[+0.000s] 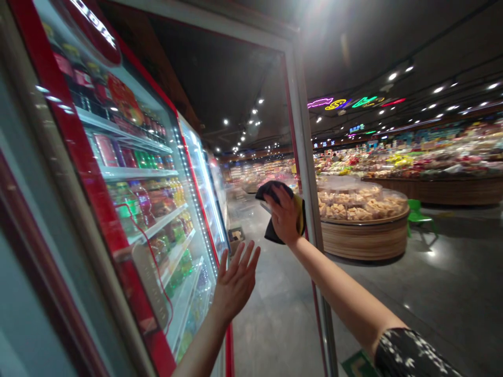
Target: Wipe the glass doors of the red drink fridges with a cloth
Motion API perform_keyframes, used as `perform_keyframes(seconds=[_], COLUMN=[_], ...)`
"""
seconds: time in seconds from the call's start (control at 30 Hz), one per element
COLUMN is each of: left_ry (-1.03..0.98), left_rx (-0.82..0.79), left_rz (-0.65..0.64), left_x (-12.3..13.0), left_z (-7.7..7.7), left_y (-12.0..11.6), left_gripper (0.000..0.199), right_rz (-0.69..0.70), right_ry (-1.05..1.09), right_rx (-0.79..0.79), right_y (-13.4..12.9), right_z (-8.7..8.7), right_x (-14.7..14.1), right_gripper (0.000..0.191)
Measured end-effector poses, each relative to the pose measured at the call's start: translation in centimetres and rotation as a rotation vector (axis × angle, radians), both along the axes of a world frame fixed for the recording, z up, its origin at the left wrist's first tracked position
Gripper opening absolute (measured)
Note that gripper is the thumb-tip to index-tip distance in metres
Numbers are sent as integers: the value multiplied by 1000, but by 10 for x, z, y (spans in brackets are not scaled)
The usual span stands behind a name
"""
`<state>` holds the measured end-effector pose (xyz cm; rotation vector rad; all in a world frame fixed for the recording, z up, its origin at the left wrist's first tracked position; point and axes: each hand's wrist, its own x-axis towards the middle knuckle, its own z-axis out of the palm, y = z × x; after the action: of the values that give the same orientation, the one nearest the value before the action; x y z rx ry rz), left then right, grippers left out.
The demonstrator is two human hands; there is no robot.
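My right hand (283, 213) presses a dark cloth (275, 235) with a yellow side against the glass of an open fridge door (308, 157), close to its metal frame. Part of the cloth is hidden behind the fingers. My left hand (238, 280) is raised lower down and to the left, fingers stretched and spread, with nothing in it. Whether its palm touches the glass I cannot tell. Left of it stands a red-framed drinks fridge (145, 235) with bottles and cans on its shelves.
A power strip (149, 283) with a red cord hangs on the fridge's front. Beyond the door stand a round wood-sided display (363, 238) of packaged food and a green chair (420, 215). A small box-like object (236, 234) is on the floor beside the fridges.
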<state>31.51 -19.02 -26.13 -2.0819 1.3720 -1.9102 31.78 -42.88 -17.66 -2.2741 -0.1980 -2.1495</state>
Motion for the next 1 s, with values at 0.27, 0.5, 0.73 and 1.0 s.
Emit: perform_keyframes(seconds=[0.27, 0.5, 0.73, 1.0], left_ry=[-3, 16, 1, 9], left_rx=[17, 26, 35, 54], left_rz=[68, 149, 220, 323], left_x=[-4, -8, -17, -28], left_z=[-2, -10, -17, -31], left_y=[33, 40, 68, 100], left_gripper=[73, 71, 72, 67], right_rz=[-9, 73, 86, 219], right_ry=[-138, 53, -77, 43], right_rx=[157, -257, 82, -373], right_y=[-6, 30, 57, 88], right_z=[-15, -14, 6, -4], right_x=[-4, -17, -10, -21], right_gripper=[47, 43, 44, 42])
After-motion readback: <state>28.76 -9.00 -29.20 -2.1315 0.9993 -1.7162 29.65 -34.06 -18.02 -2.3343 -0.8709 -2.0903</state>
